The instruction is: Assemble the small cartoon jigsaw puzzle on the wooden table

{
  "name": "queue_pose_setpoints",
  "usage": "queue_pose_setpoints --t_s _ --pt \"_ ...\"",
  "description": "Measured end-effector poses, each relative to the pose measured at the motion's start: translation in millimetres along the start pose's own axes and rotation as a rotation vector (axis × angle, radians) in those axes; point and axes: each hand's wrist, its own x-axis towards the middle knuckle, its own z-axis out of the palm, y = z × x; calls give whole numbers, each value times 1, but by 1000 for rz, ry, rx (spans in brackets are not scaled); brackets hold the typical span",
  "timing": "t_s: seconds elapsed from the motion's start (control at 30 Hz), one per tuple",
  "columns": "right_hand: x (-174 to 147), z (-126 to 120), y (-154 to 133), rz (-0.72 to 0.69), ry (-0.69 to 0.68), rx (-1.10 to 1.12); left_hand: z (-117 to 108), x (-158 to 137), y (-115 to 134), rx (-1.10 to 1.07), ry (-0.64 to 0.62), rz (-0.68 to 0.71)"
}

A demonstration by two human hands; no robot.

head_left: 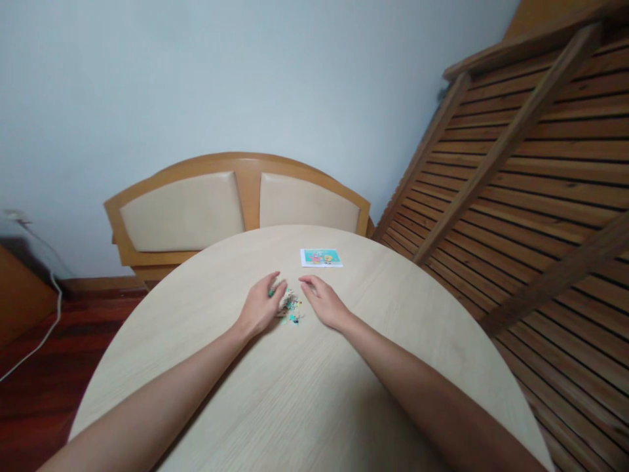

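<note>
A small heap of jigsaw puzzle pieces [293, 307], teal, white and dark with a touch of yellow, lies on the round pale wooden table [304, 393]. My left hand [260, 307] curves round the heap's left side, thumb and fingers apart, and hides part of it. Some green shows in the gap between its thumb and fingers. On the other side, my right hand [325, 303] is held beside the pieces, thumb apart from the fingers and nothing visible in it. Just beyond the hands lies a flat teal picture card [322, 257] with cartoon figures and a white border.
Behind the table stands a wooden headboard [250, 196] with cream panels, against a pale wall [246, 78]. A large slatted wooden frame [531, 170] leans along the right. At the left, a white cable [57, 308] trails down to the dark red floor [93, 334].
</note>
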Motion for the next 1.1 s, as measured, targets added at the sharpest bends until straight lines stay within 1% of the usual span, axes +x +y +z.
queue_pose_setpoints --t_s 0.03,0.07,0.13,0.17,0.2,0.23,0.27,0.37,0.4,0.43,0.47,0.5,0.53,0.6,0.63,0.67,0.7,0.73,0.77,0.8,0.83,0.87,0.9,0.93,0.97,1.0,1.03,1.07,1.1 --pt "-11 -12 3 -20 -35 -33 4 -8 6 188 -93 92" --pt "-23 -24 5 -67 -91 -85 8 -15 12 361 -167 156" --pt "-50 -47 11 -132 -293 -235 15 -24 20 578 -282 240" --pt "-62 -58 15 -137 -384 -309 17 -25 22 648 -310 263" --pt "-74 -70 21 -109 -411 -380 18 -25 23 697 -317 264" --pt "-83 -82 28 -54 -410 -443 18 -23 23 733 -311 252" --pt "-90 -94 36 36 -359 -508 18 -20 21 759 -298 230" --pt "-101 -124 53 358 -42 -740 13 -10 15 807 -233 161" --pt "-103 -127 53 393 20 -785 11 -7 14 814 -199 140" --pt "-104 -127 48 357 37 -792 10 -5 13 822 -161 126" --pt "-106 -121 39 275 30 -760 8 -4 12 824 -129 125" --pt "-109 -110 26 180 -22 -702 8 -4 13 813 -117 144" --pt "-112 -95 10 91 -115 -625 9 -4 14 790 -134 186" --pt "-118 -61 -22 -63 -357 -467 11 -7 16 718 -247 313" --pt "-121 -47 -34 -124 -440 -409 12 -9 17 683 -327 378" --pt "-123 -37 -41 -147 -474 -378 14 -10 18 660 -401 426" --pt "-124 -35 -41 -138 -490 -372 14 -11 18 654 -456 452" --pt "-126 -41 -35 -92 -489 -394 15 -12 17 665 -482 452" --pt "-128 -56 -23 14 -441 -460 14 -12 16 687 -475 433" --pt "-132 -77 -7 179 -335 -570 14 -11 15 712 -440 403" --pt "-137 -103 13 377 -179 -706 12 -10 13 733 -385 366" --pt "-143 -131 32 549 7 -853 11 -9 12 744 -321 329" --pt "-151 -158 50 641 161 -999 10 -7 12 748 -259 296" --pt "-158 -181 64 646 276 -1122 9 -6 11 746 -208 273" --pt "-164 -198 74 614 344 -1202 9 -4 11 740 -179 265" --pt "-169 -207 79 573 354 -1224 9 -3 12 730 -178 277" --pt "-170 -208 78 539 297 -1191 9 -2 12 717 -204 305" --pt "-168 -200 73 483 200 -1114 10 -1 12 702 -249 338" --pt "-164 -186 65 426 107 -1014 11 0 12 688 -300 367"
